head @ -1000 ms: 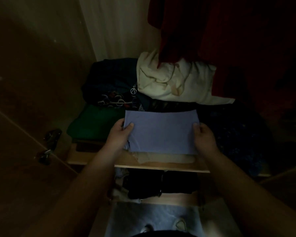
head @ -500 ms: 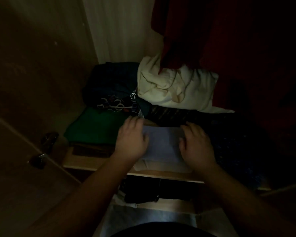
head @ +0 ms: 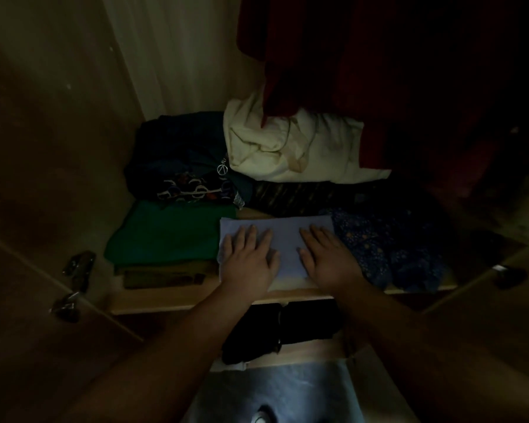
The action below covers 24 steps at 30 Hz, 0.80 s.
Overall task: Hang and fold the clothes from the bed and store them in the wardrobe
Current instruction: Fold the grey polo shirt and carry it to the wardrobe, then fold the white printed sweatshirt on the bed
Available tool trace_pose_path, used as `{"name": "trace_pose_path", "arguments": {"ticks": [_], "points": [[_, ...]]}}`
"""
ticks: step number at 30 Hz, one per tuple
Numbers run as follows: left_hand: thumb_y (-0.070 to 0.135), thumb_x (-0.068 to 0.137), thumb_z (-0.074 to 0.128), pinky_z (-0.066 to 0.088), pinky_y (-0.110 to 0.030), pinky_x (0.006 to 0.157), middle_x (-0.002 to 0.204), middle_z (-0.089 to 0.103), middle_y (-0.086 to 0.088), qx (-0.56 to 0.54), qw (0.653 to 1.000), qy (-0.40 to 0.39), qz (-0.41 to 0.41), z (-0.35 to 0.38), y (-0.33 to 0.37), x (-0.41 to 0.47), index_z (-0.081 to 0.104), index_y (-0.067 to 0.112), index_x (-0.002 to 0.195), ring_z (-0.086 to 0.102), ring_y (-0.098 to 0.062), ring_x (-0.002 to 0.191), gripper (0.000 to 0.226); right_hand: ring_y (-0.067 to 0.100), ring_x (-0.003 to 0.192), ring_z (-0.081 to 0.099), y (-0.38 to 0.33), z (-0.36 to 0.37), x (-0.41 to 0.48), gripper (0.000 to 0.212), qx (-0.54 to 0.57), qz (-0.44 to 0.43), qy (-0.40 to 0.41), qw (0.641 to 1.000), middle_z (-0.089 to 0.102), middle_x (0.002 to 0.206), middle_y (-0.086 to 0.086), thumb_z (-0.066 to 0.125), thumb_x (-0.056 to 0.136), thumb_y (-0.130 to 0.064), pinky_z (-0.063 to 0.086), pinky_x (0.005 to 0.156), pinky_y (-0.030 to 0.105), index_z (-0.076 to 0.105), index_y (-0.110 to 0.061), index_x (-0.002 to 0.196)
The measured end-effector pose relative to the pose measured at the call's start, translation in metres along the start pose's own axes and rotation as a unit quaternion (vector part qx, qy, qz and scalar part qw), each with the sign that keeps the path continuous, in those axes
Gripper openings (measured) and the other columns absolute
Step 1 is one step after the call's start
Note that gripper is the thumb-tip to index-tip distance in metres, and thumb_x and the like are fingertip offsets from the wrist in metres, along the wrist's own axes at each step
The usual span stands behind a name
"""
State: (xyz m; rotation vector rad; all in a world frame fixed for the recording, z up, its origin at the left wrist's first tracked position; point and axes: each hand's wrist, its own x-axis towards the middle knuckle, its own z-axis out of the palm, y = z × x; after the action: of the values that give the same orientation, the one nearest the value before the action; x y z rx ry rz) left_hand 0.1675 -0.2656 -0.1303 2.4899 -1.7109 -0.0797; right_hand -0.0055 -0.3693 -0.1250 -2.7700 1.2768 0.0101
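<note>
The folded lilac garment (head: 287, 236), laid near the front of the wardrobe shelf (head: 180, 300) between the green pile (head: 171, 236) at left and the blue patterned cloth (head: 388, 248) at right, is pressed by the flat, spread left hand (head: 248, 261) and right hand (head: 330, 261), and is best smoothed evenly outward.

**Pale blue folded cloth (head: 287, 236) on the wooden wardrobe shelf (head: 171, 299)**

It lies flat, a neat rectangle at the shelf's near edge, with a green folded garment (head: 171, 236) just beside it on the left and dark blue speckled fabric (head: 388, 248) on the right.
</note>
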Motion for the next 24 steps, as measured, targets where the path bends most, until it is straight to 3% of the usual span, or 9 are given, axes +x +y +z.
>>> {"name": "trace_pose_path", "arguments": {"ticks": [5,8,12,15,19,24], "points": [[0.062,0.095,0.011,0.003,-0.055,0.121,0.165,0.021,-0.004,-0.016,0.998,0.009,0.052,-0.03,0.008,-0.016,0.019,0.032,0.157,0.01,-0.028,0.152,0.069,0.03,0.147,0.027,-0.006,-0.033,-0.052,0.054,0.047,0.044,0.074,0.995,0.038,0.155,0.01,0.034,0.104,-0.044,0.028,0.118,0.044,0.038,-0.017,0.15],[0.062,0.099,0.018,0.008,-0.051,0.123,0.166,0.016,-0.004,-0.054,0.996,-0.005,0.069,-0.039,0.024,-0.042,0.014,0.031,0.157,0.009,-0.027,0.152,0.066,0.027,0.148,0.025,-0.001,-0.049,-0.102,0.056,0.057,0.079,0.107,0.989,0.034,0.159,0.007,0.032,0.103,-0.045,0.027,0.119,0.045,0.034,-0.018,0.153],[0.057,0.1,0.023,0.023,-0.05,0.119,0.162,0.026,-0.007,-0.117,0.984,0.003,0.132,-0.043,0.078,-0.1,0.018,0.025,0.156,0.019,-0.029,0.149,0.065,0.024,0.15,0.021,0.009,-0.062,-0.193,0.057,0.063,0.154,0.143,0.976,0.03,0.161,0.003,0.031,0.103,-0.045,0.023,0.12,0.045,0.027,-0.023,0.155],[0.055,0.1,0.025,0.02,-0.049,0.12,0.161,0.029,-0.009,-0.111,0.968,0.009,0.223,-0.038,0.142,-0.165,0.022,0.021,0.156,0.022,-0.029,0.148,0.065,0.024,0.149,0.023,0.018,-0.065,-0.293,0.057,0.05,0.223,0.164,0.96,0.032,0.16,0.004,0.034,0.102,-0.044,0.023,0.12,0.045,0.029,-0.023,0.155],[0.056,0.099,0.028,0.018,-0.049,0.12,0.163,0.025,-0.01,-0.106,0.928,-0.028,0.356,-0.029,0.233,-0.275,0.022,0.026,0.156,0.018,-0.03,0.15,0.065,0.025,0.149,0.025,0.025,-0.056,-0.462,0.058,0.019,0.368,0.165,0.915,0.035,0.159,0.004,0.037,0.1,-0.046,0.025,0.119,0.044,0.033,-0.025,0.154],[0.057,0.099,0.028,0.014,-0.048,0.122,0.165,0.018,-0.005,-0.104,0.848,-0.07,0.515,-0.013,0.33,-0.434,0.019,0.029,0.157,0.013,-0.028,0.152,0.065,0.028,0.148,0.026,-0.001,-0.03,-0.69,0.058,0.013,0.557,0.135,0.82,0.032,0.16,0.007,0.035,0.101,-0.048,0.026,0.117,0.046,0.032,-0.025,0.154]]}}
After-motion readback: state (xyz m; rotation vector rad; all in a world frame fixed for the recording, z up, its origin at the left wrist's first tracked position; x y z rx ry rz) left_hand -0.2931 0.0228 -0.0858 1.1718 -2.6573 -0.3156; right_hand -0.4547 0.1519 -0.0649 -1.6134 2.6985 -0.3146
